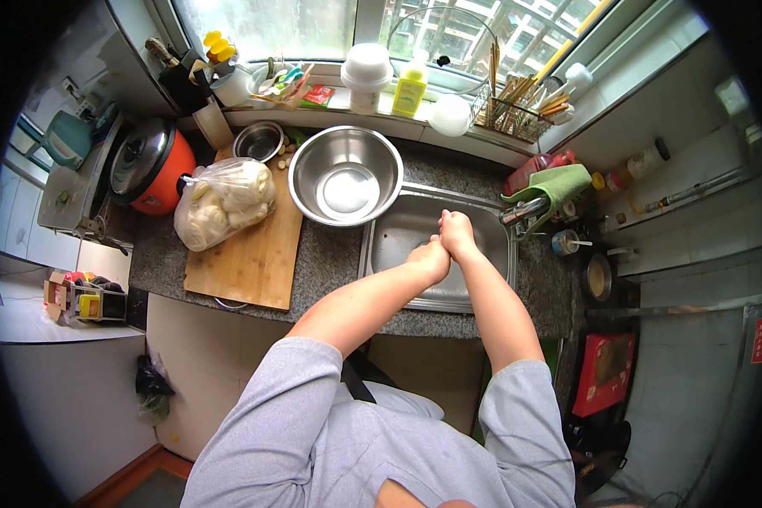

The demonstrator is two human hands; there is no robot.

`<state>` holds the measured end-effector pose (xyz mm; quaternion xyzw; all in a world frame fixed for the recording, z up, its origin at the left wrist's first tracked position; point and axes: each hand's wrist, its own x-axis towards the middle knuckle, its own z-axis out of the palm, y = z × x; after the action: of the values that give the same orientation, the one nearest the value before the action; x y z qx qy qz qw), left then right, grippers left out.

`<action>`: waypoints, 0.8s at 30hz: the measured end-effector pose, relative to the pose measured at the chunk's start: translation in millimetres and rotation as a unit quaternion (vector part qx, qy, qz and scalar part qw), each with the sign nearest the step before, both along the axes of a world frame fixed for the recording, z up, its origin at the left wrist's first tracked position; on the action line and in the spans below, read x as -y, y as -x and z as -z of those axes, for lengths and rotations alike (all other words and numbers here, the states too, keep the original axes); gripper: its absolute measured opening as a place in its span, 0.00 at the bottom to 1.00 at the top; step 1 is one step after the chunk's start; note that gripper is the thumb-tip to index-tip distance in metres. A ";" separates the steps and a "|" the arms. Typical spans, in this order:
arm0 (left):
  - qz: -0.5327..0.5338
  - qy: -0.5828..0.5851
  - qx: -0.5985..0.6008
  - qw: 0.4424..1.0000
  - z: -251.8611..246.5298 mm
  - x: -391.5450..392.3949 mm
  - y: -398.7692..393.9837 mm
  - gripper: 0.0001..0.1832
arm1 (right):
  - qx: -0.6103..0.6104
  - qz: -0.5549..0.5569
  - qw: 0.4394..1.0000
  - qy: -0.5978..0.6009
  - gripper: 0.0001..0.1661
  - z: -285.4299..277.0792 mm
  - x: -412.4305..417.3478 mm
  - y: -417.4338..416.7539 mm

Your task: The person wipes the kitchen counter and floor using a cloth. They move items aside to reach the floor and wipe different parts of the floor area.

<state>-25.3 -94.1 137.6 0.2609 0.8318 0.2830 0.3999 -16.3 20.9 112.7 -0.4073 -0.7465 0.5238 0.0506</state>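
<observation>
Over the stainless steel sink [394, 225], my left hand [430, 259] and my right hand [457, 233] are pressed together. The fingers of both are curled in, and no object shows in or between them; the palms are hidden. The faucet [526, 211] reaches in from the sink's right side, with a green cloth [555, 187] draped over it. A large stainless steel basin [346, 174] stands left of my hands, its edge overlapping the sink's upper left corner. Further left, a knotted clear plastic bag [225, 203] of pale, rounded pieces lies on a wooden cutting board [247, 270].
A red pot with a dark lid [155, 168] and a small metal bowl [258, 141] are at the left. Along the windowsill stand a yellow-green bottle [410, 92] and a wire rack [514, 117] of chopsticks. An open jar [565, 242] sits right of the sink on the granite countertop [330, 273].
</observation>
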 end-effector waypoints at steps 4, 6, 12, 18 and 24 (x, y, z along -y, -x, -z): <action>0.042 -0.032 -0.065 0.997 -8.1 7.2 6.0 0.21 | 0.038 -0.004 0.998 -0.049 0.21 -1.1 1.2 3.9; 0.072 -0.028 -0.086 0.993 -14.3 10.9 8.7 0.20 | 0.050 0.008 0.998 -0.020 0.20 -8.3 6.6 5.2; 0.080 -0.048 -0.129 0.987 -27.9 30.1 17.1 0.23 | -0.235 -0.020 0.943 0.236 0.11 -27.8 9.7 -28.2; -0.022 -0.179 0.169 0.969 -3.6 116.3 21.3 0.29 | -0.064 -0.116 0.990 -0.051 0.19 40.5 58.8 -112.8; -0.106 -0.189 0.020 0.976 -9.2 285.0 18.5 0.36 | -0.170 -0.140 0.855 0.469 0.28 29.1 230.9 -56.9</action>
<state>-43.8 -379.0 146.8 0.2360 0.7779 0.4815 0.3277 40.7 -209.9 83.7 -0.1784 -0.4412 0.8744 -0.0943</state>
